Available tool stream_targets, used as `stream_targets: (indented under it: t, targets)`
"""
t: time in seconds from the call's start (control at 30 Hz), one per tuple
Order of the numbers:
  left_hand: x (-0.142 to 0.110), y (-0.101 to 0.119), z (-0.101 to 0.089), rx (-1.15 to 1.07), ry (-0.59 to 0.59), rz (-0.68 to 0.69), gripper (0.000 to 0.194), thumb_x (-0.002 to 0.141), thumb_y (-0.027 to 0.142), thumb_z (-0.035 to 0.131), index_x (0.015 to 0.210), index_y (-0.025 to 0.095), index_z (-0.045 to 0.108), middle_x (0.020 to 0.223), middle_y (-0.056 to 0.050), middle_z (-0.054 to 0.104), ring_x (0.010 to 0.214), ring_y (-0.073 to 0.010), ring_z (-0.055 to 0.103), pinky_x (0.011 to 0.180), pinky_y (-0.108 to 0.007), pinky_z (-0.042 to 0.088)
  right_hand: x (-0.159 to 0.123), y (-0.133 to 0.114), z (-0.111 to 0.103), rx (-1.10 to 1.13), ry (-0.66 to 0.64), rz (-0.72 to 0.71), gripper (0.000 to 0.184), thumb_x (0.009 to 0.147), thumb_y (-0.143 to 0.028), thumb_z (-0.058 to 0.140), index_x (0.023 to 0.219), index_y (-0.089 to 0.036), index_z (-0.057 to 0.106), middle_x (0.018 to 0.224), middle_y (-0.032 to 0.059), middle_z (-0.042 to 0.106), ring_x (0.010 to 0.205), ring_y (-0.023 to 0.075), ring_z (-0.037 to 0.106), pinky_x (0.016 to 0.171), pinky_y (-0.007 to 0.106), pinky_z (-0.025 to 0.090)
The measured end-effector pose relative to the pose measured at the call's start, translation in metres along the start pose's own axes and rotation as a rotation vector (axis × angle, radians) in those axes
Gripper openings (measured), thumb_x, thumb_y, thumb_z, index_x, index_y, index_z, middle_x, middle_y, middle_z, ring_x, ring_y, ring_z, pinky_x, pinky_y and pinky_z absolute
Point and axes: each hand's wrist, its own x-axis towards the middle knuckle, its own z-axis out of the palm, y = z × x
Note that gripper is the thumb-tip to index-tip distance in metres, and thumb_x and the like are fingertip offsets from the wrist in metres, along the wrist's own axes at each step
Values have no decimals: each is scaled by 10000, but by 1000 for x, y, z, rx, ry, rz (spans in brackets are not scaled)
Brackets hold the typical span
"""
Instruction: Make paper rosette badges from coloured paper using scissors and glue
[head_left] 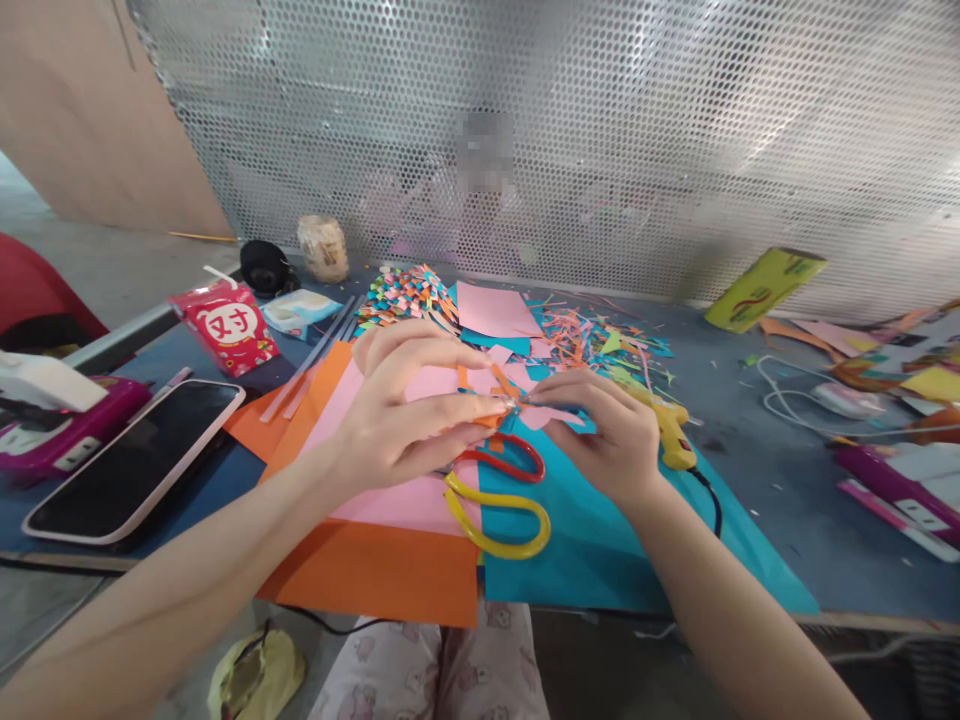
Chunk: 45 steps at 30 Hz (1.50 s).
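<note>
My left hand (420, 400) and my right hand (607, 430) meet over the middle of the table, fingertips pinched close together. Between them are small pieces of orange and pink paper (551, 415); exactly how they join is hidden by the fingers. Just below lie scissors with one red and one yellow handle loop (499, 545), their blades out of sight. Under my left hand are a pink sheet (397, 505) and an orange sheet (375, 570). A blue sheet (585, 550) lies beneath my right hand. A yellow glue gun (675, 435) with a black cord rests beside my right hand.
Behind my hands are a heap of small folded paper pieces (401, 295), a pink square (495, 310) and paper shreds (585, 340). A phone (135, 460), a red snack bag (229, 325) and a jar (322, 248) stand left. A yellow-green tube (765, 290) leans against the perforated metal panel (600, 120).
</note>
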Motion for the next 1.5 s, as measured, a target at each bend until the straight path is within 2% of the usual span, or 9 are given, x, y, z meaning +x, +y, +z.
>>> stream_targets:
  t: [0.23,0.33,0.47,0.53,0.67,0.9,0.97,1.17,1.5]
  targets:
    - [1,-1,0,-7,15,-14,136,860,290,579,879,273,713,980,-46,668,959,-209,546,857,-396,451,0,-1,1,4,0,37,126,842,-115,575,870,-229,620,834,20,710,796,151,682,698,279,553]
    - [2,0,-2,-47,-17,-77,134,856,275,583,880,270,714,1010,-52,671,985,-215,554,907,-425,431,1,-3,1,20,4,77,70,843,-164,611,853,-232,621,808,13,699,752,148,670,670,276,545]
    - [5,0,-3,-230,-86,-270,159,876,267,567,917,276,720,1032,-48,689,997,-199,591,940,-417,441,3,-7,2,68,21,154,60,812,-180,648,833,-228,618,757,-4,671,672,131,628,608,253,510]
    - [5,0,-2,-359,-66,-383,155,879,274,577,895,259,731,1006,-53,697,980,-190,610,906,-387,468,4,-7,3,128,22,220,46,806,-205,644,781,-221,609,703,-10,638,625,129,592,571,254,486]
    - [3,-3,3,-595,4,-596,149,862,308,615,846,242,748,1003,-60,700,986,-186,629,861,-347,497,2,-7,8,281,-19,393,156,801,-307,654,694,-212,591,652,-6,584,598,134,540,545,266,462]
    - [2,-8,6,-886,16,-793,336,865,484,563,712,241,738,1002,-50,707,980,-201,645,882,-381,499,2,-5,13,335,1,576,293,721,-449,721,622,-206,590,556,-19,534,549,129,496,532,270,446]
    - [2,-8,6,-861,22,-818,297,845,466,598,720,238,741,1002,-51,708,986,-200,641,880,-378,500,1,-5,14,328,5,576,303,714,-451,727,613,-204,582,539,-28,518,532,123,487,519,264,440]
    - [3,-6,4,-708,13,-805,122,805,245,650,731,228,746,977,-51,715,932,-175,650,809,-344,523,0,-3,15,290,5,531,284,738,-414,699,610,-201,562,527,-35,503,509,116,472,478,251,418]
    - [3,-8,4,-684,-13,-776,127,805,260,645,741,219,746,979,-62,719,928,-179,657,790,-336,538,-1,-3,14,262,-3,488,263,763,-381,679,616,-198,561,533,-36,506,506,108,471,475,243,422]
